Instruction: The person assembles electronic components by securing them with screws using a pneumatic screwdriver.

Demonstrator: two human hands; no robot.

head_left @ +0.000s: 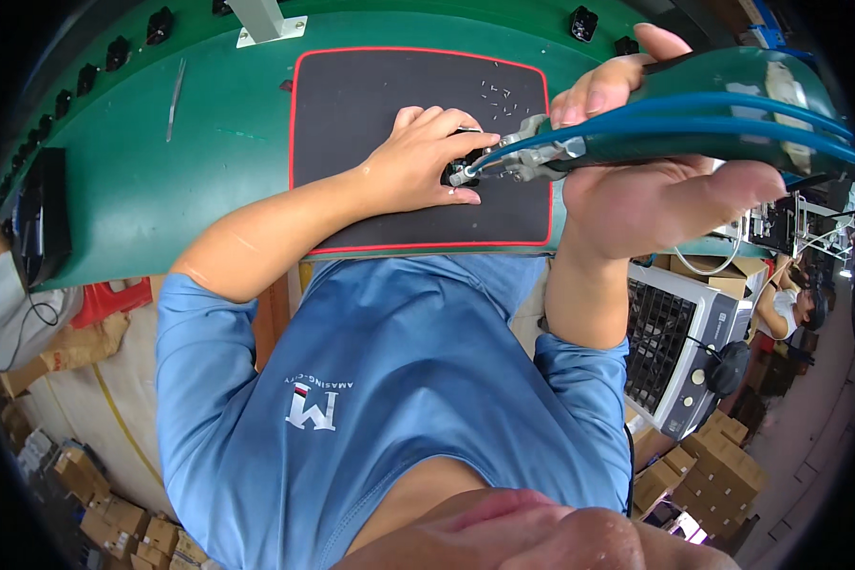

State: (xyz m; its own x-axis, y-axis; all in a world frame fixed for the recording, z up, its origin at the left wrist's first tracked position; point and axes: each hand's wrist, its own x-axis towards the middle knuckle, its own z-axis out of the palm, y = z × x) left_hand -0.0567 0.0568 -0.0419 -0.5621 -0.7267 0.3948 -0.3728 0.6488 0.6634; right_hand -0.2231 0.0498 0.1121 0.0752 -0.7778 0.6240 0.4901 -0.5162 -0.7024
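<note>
My left hand (423,157) rests on the black mat (361,100), its fingers and thumb closed round a small black part (449,174). Most of that part is hidden by the fingers. In my right hand (641,199) is a dark green power screwdriver (722,76), held lying nearly level with its metal nose (541,152) toward the left. Two blue hoses (655,116) run along its body to the nose. The nose tip reaches the black part between my left thumb and fingers; whether they touch I cannot tell.
Several loose screws (502,92) lie on the mat, which has a red edge. Around it is a green bench (228,171) with a metal post foot (272,31) and dark parts at the far edge. An air cooler (698,361) stands at right, near a co-worker (779,309) and cartons (722,465).
</note>
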